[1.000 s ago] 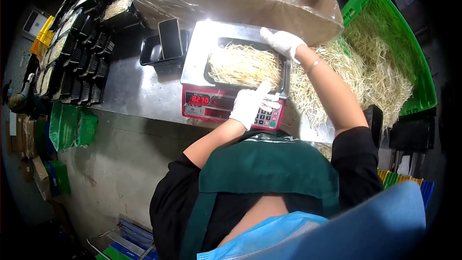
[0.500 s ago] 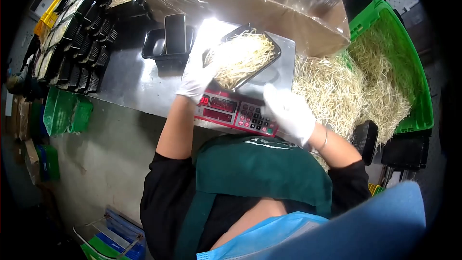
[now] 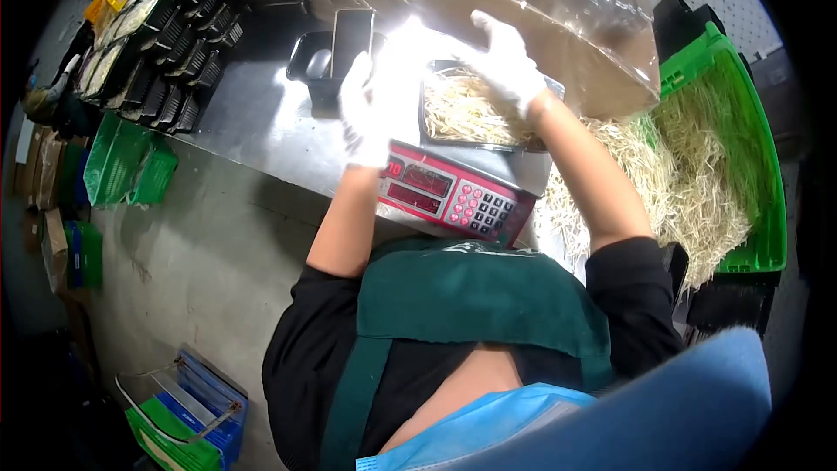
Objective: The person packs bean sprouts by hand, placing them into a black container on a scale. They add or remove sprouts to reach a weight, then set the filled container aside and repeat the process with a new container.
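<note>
A black tray (image 3: 466, 145) of bean sprouts (image 3: 471, 112) rests on the metal platform of a red-panelled digital scale (image 3: 453, 181). My right hand (image 3: 506, 61), in a white glove, is over the tray's far side, thumb raised and fingers stretched left into strong glare. Left of the tray is my left hand (image 3: 362, 118), gloved too, its fingers pointing up and apparently holding nothing. Just beyond it a dark phone (image 3: 353, 33) leans upright at a black container (image 3: 307, 65). Glare washes out part of both hands.
Loose sprouts (image 3: 645, 174) spill from a tipped green crate (image 3: 765, 157) on the right. A plastic-wrapped carton (image 3: 540, 26) stands behind the scale. Stacked black trays (image 3: 157, 52) fill the left end of the metal table (image 3: 244, 113). Green baskets (image 3: 126, 161) are beyond its edge.
My left hand has come off the tray's left end. My right hand has risen from beside the keypad to above the tray. The tray has turned and now sits squarer on the scale.
</note>
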Demonstrator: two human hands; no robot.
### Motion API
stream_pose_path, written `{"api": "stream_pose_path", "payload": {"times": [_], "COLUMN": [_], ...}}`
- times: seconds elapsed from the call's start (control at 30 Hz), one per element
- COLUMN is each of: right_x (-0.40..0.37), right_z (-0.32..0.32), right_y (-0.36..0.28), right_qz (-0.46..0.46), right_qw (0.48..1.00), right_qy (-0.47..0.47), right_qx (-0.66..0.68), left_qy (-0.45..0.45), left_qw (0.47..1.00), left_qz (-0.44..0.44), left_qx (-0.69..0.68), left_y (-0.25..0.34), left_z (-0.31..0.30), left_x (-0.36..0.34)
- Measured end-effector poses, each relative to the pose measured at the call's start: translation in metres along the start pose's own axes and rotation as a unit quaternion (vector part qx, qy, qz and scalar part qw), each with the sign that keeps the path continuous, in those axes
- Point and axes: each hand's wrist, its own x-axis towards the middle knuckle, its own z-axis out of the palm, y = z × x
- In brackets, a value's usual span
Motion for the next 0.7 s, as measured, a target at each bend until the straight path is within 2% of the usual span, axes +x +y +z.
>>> {"api": "stream_pose_path", "payload": {"times": [0.03,0.07,0.1,0.17,0.2,0.23,0.3,0.37,0.4,0.43,0.5,0.53,0.57,0.63,0.67,0.7], "right_x": [-0.006,-0.028,-0.047,-0.077,-0.089,-0.093,-0.108,-0.114,-0.112,-0.120,-0.120,-0.118,-0.111,-0.090,-0.077,-0.066], "right_z": [0.001,-0.022,-0.046,-0.084,-0.096,-0.111,-0.125,-0.133,-0.139,-0.143,-0.146,-0.144,-0.144,-0.138,-0.133,-0.128], "right_y": [-0.001,-0.029,-0.057,-0.082,-0.088,-0.090,-0.095,-0.096,-0.090,-0.092,-0.091,-0.092,-0.094,-0.098,-0.102,-0.104], "right_qz": [-0.045,-0.121,-0.191,-0.288,-0.306,-0.318,-0.328,-0.323,-0.313,-0.311,-0.300,-0.297,-0.296,-0.292,-0.294,-0.300], "right_qw": [0.991,0.976,0.952,0.914,0.904,0.901,0.901,0.911,0.918,0.925,0.936,0.939,0.941,0.946,0.946,0.945], "right_qy": [0.067,0.099,0.133,0.155,0.151,0.136,0.101,0.067,0.048,0.028,-0.006,-0.019,-0.029,-0.048,-0.057,-0.058], "right_qx": [0.109,0.153,0.197,0.240,0.256,0.263,0.265,0.248,0.238,0.217,0.185,0.171,0.159,0.131,0.121,0.115], "left_qy": [-0.116,-0.069,-0.086,-0.130,-0.203,-0.293,-0.350,-0.286,-0.255,-0.225,-0.214,-0.154,-0.160,-0.159,-0.123,-0.125], "left_qw": [0.925,0.908,0.911,0.949,0.897,0.808,0.653,0.767,0.869,0.870,0.883,0.878,0.876,0.921,0.932,0.945], "left_qz": [0.250,0.261,0.252,0.086,-0.071,-0.026,-0.106,-0.335,-0.291,-0.279,-0.348,-0.351,-0.351,-0.231,-0.168,-0.130], "left_qx": [0.263,0.321,0.314,0.275,0.385,0.511,0.663,0.466,0.309,0.338,0.232,0.286,0.292,0.272,0.297,0.272], "left_y": [-0.004,0.008,0.024,0.025,-0.009,-0.028,-0.078,-0.106,-0.126,-0.110,-0.090,-0.086,-0.085,-0.080,-0.059,-0.060], "left_z": [-0.065,-0.083,-0.110,-0.073,-0.089,-0.043,-0.024,-0.019,-0.033,-0.008,0.004,0.010,0.004,-0.014,-0.008,-0.055], "left_x": [0.017,0.009,-0.002,-0.056,-0.047,-0.076,-0.088,-0.071,-0.066,-0.063,-0.050,-0.044,-0.039,-0.023,-0.016,0.016]}}
